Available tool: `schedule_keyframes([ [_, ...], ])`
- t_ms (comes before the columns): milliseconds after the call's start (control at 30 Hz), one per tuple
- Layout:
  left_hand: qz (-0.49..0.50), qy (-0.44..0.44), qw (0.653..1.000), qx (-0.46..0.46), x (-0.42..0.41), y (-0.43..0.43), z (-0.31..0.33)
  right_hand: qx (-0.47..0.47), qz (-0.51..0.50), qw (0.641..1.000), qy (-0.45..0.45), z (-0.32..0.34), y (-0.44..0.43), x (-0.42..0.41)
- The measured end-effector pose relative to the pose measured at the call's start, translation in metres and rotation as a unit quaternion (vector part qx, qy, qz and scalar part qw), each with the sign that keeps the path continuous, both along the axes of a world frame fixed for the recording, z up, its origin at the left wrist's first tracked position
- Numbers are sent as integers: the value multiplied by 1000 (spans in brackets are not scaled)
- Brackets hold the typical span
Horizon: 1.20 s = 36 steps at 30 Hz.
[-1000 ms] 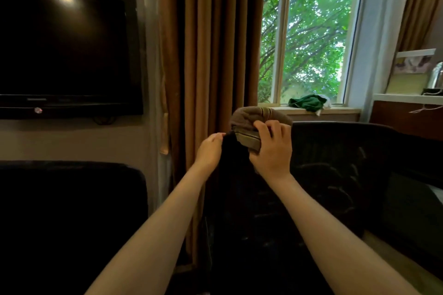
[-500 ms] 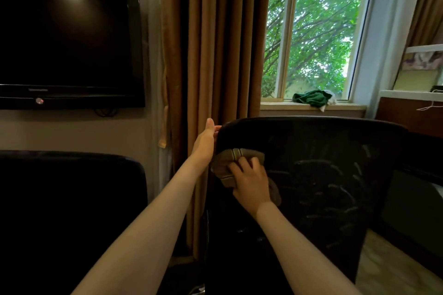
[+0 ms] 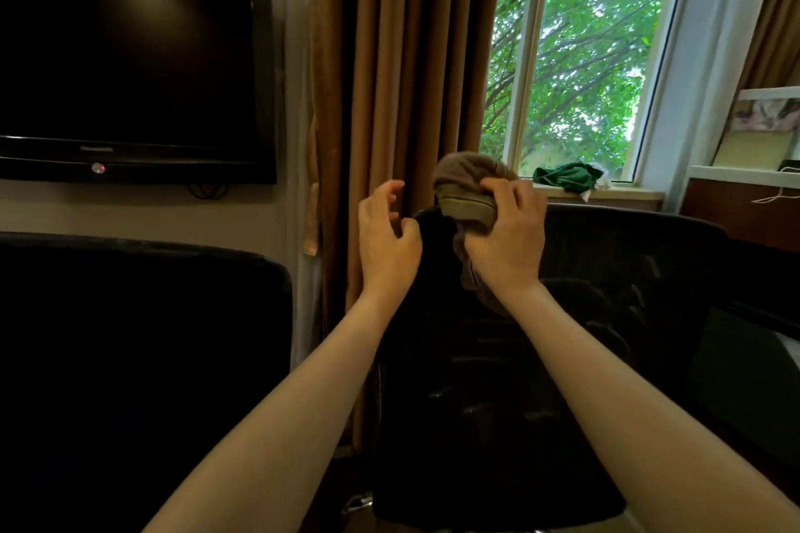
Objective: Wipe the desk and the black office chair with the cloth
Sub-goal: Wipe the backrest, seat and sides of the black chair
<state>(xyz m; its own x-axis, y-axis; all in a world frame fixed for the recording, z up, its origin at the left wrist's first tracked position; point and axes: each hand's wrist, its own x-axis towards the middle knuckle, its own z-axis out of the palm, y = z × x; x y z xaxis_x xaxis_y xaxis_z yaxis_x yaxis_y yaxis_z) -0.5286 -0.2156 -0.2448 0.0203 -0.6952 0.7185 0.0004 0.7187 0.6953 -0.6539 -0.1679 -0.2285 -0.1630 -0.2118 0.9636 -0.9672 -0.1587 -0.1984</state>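
Note:
The black office chair (image 3: 606,316) stands in front of me with its mesh backrest facing me. My right hand (image 3: 506,238) grips a bunched brown cloth (image 3: 467,182) at the top left edge of the backrest. Part of the cloth hangs below my palm. My left hand (image 3: 387,238) hovers just left of that corner with its fingers loosely curled and spread, holding nothing. I cannot tell whether its thumb touches the chair. The desk is not clearly in view.
A second black chair back (image 3: 143,338) fills the lower left. A dark TV (image 3: 130,56) hangs on the wall above it. Brown curtains (image 3: 411,78) hang behind the chair. A green cloth (image 3: 567,177) lies on the windowsill. A wooden cabinet (image 3: 736,208) stands at right.
My right hand has lifted the cloth from the upper backrest back up to the chair's top edge. My left hand has let go of the chair's corner and its fingers have spread.

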Motion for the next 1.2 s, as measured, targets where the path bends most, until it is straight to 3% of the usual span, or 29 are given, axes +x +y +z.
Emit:
schedule_keyframes([
  [100, 21, -103, 989, -106, 2, -10, -2, 13, -33, 994, 102, 8, -19, 5],
  [233, 2, -35, 999, -1, 2, -26, -15, 32, -61, 977, 200, -14, -45, -2],
  [467, 27, -15, 999, 23, -12, -44, -53, 23, -56, 954, 293, -44, -55, -13],
  [667, 52, -168, 984, 23, -10, -54, -87, 78, -17, 958, 275, -89, -55, -28],
  [800, 38, -322, 945, 46, -10, -53, -92, 162, 24, 956, 244, -105, -48, -28],
  [933, 17, -256, 965, 56, -17, -42, -60, 105, 17, 969, 224, -72, -35, -27],
  [1067, 32, -181, 980, -77, -31, -23, -21, -8, -38, 975, 219, -32, -18, -40],
  [1200, 131, -235, 944, -190, -46, -15, 7, -36, -62, 982, 173, -5, -15, -53],
])
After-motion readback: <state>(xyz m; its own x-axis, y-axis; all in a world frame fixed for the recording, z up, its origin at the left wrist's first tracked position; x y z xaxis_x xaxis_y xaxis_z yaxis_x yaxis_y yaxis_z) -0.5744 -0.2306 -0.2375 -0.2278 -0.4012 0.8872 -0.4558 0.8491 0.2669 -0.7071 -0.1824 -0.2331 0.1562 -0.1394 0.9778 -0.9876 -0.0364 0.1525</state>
